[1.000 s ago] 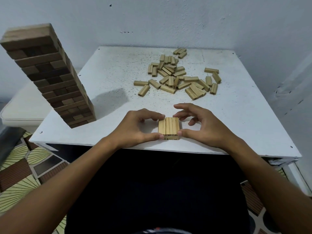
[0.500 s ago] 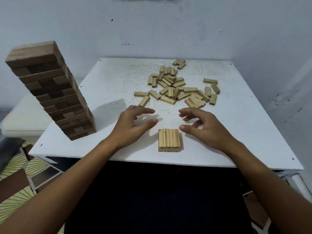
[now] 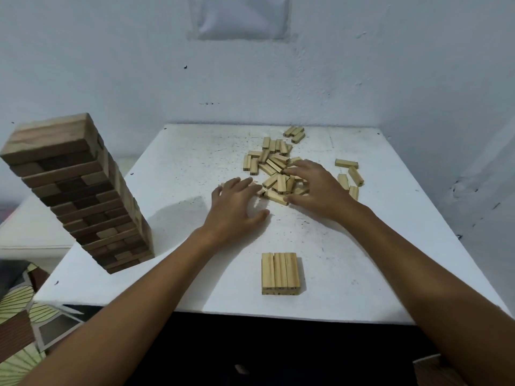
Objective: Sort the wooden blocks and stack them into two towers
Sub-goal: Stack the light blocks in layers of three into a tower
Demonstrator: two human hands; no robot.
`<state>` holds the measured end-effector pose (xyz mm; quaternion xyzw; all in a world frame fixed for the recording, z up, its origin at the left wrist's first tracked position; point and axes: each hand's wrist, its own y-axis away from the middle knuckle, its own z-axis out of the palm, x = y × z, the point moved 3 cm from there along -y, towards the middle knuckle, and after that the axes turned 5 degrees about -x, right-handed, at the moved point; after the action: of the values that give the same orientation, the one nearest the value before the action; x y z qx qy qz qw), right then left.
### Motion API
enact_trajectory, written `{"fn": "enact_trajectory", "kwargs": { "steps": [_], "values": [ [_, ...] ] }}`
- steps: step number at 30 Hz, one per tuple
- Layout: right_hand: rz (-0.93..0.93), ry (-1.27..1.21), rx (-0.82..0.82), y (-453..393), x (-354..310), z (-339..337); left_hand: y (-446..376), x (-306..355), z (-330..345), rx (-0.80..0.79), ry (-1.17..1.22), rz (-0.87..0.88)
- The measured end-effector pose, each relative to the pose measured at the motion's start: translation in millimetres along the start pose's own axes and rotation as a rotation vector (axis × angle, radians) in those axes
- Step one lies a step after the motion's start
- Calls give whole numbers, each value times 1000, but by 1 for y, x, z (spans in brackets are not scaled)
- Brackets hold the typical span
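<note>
A low stack of pale wooden blocks (image 3: pixel 280 273), laid side by side, sits near the front edge of the white table (image 3: pixel 362 260). A loose pile of pale blocks (image 3: pixel 274 167) lies further back. My right hand (image 3: pixel 315 189) lies over the pile's near right part with its fingers spread on the blocks. My left hand (image 3: pixel 237 207) lies flat on the table with its fingertips at the pile's near left edge. I cannot see a block held in either hand. A tall tower of larger brown blocks (image 3: pixel 75 190) stands at the table's left front.
A few single pale blocks (image 3: pixel 349 174) lie to the right of the pile. A white wall (image 3: pixel 278 79) closes the back and right sides. A low white surface (image 3: pixel 25 232) sits left of the table, with patterned floor (image 3: pixel 16 316) below.
Both hands let go of the small stack and moved forward to the loose pile. The camera view tilted up, so the stack now sits lower in view.
</note>
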<state>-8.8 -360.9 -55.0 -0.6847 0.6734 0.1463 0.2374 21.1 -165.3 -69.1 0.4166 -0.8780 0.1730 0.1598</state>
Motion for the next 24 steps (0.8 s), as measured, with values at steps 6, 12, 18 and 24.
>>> {"fn": "enact_trajectory", "kwargs": {
  "steps": [6, 12, 18, 24],
  "values": [
    [12, 18, -185, -28, 5, 2, -18, 5, 10, -36, -129, 83],
    [-3, -65, -101, -21, 10, 6, -15, 2, 11, 96, -69, 166],
    [-58, -115, -49, -12, 5, 1, -10, -3, 5, 174, 41, 185],
    [-86, -132, -177, 17, -13, -7, 7, 2, -10, 184, 154, 200]
  ]
}}
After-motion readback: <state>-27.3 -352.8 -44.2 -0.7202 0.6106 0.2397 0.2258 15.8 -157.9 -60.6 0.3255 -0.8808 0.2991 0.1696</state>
